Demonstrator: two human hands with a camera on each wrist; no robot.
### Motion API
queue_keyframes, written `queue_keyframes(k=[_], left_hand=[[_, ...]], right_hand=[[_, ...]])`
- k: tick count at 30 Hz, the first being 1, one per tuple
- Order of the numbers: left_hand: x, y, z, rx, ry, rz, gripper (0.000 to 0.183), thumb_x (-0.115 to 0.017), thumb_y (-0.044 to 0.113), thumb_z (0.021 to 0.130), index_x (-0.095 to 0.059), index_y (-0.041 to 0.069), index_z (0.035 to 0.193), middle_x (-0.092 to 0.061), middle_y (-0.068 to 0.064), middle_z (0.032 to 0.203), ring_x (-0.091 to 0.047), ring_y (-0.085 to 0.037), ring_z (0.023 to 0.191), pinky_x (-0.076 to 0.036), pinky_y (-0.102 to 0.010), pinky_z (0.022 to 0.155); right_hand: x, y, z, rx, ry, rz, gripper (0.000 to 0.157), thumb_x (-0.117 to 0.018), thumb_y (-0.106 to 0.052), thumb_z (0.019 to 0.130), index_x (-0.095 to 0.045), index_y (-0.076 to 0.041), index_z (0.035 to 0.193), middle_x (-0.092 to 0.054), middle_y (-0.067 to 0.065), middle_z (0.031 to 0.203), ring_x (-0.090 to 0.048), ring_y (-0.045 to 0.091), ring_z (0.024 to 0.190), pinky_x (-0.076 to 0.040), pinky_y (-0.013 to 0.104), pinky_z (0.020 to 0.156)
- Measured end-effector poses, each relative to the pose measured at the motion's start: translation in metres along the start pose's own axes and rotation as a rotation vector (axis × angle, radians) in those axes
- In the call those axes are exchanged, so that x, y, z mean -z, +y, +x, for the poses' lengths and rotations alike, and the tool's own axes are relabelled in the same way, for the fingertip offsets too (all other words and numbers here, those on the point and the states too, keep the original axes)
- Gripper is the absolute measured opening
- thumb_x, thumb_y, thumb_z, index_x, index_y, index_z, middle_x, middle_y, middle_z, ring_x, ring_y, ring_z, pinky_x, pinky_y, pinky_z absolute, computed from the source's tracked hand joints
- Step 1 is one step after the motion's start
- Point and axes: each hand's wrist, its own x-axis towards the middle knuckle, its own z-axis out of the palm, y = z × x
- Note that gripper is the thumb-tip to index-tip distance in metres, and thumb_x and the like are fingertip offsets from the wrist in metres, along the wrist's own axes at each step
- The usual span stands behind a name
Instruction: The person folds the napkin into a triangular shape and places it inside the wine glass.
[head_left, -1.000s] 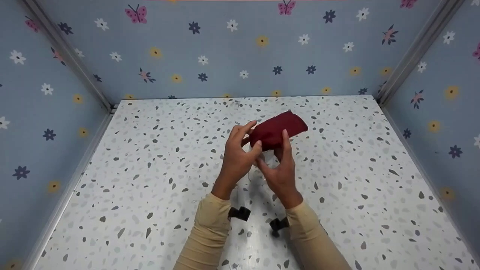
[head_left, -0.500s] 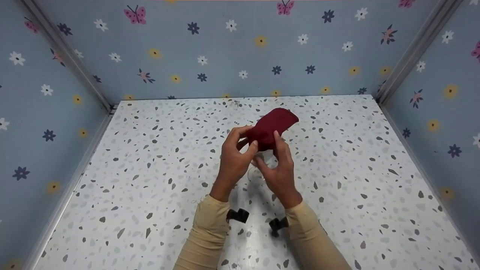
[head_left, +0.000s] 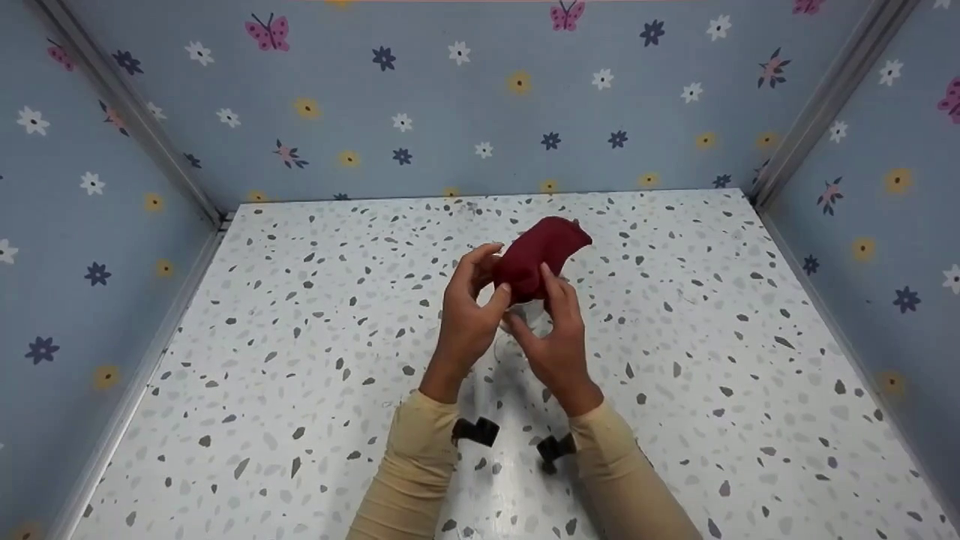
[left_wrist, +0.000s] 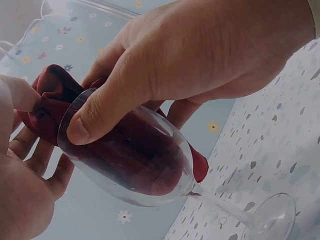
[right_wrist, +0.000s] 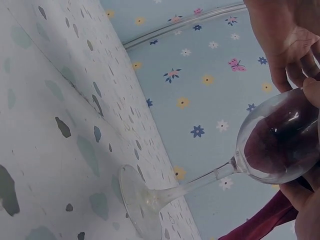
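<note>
A clear wine glass (left_wrist: 132,165) is held tilted, its mouth towards the hands and its foot slanting down over the table. Bunched inside its bowl is a dark red cloth (head_left: 544,244), and part of it also drapes outside behind the glass. My left hand (head_left: 469,319) grips the bowl, thumb near the rim and fingers round the far side. At the mouth, my right hand (head_left: 559,341) holds the cloth, its thumb pressed into the folds in the left wrist view. In the head view the cloth and hands hide most of the bowl.
A white speckled table (head_left: 300,390) lies under the hands. Blue flowered panels (head_left: 480,97) enclose it at the back and both sides. Small black wrist mounts (head_left: 480,431) stick inward from the beige sleeves (head_left: 420,465).
The loose end of the cloth has shifted left and folded more. My right hand has moved slightly left; my left hand keeps its hold with small finger shifts.
</note>
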Motion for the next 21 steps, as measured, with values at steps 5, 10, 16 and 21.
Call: queue_keyframes(k=[5,10,16,21], left_hand=[[0.0,0.0,0.001,-0.007,-0.013,-0.024,0.054,-0.054,-0.009,0.09,-0.055,0.007,0.141,-0.061,-0.01,0.119,-0.061,-0.022,0.11,-0.048,-0.039,0.099],[-0.001,0.0,0.002,-0.016,-0.013,0.001,0.053,-0.052,-0.012,0.089,-0.058,0.004,0.139,-0.06,-0.009,0.125,-0.058,-0.02,0.111,-0.048,-0.04,0.099],[-0.002,0.007,0.002,0.047,0.025,-0.049,0.047,-0.048,-0.015,0.086,-0.062,-0.001,0.129,-0.062,-0.012,0.12,-0.059,-0.023,0.107,-0.051,-0.038,0.092],[0.0,0.013,0.001,0.085,0.054,-0.092,0.042,-0.046,-0.016,0.085,-0.062,-0.002,0.121,-0.062,-0.014,0.113,-0.061,-0.027,0.1,-0.053,-0.038,0.085]], right_hand=[[0.0,0.008,-0.003,-0.001,-0.004,-0.008,0.082,-0.085,-0.009,0.08,-0.042,0.002,0.148,-0.052,0.015,0.135,-0.055,0.026,0.114,-0.049,0.027,0.09],[0.002,-0.004,-0.001,-0.012,0.001,-0.019,0.079,-0.084,-0.001,0.079,-0.042,0.008,0.146,-0.051,0.021,0.132,-0.055,0.03,0.116,-0.05,0.03,0.093],[0.006,-0.03,0.008,0.011,0.011,0.032,0.072,-0.082,0.005,0.079,-0.046,0.013,0.14,-0.051,0.025,0.128,-0.055,0.032,0.112,-0.051,0.035,0.091],[0.006,-0.032,0.012,0.046,0.008,0.134,0.063,-0.081,0.007,0.078,-0.052,0.007,0.134,-0.052,0.022,0.126,-0.057,0.028,0.112,-0.051,0.035,0.091]])
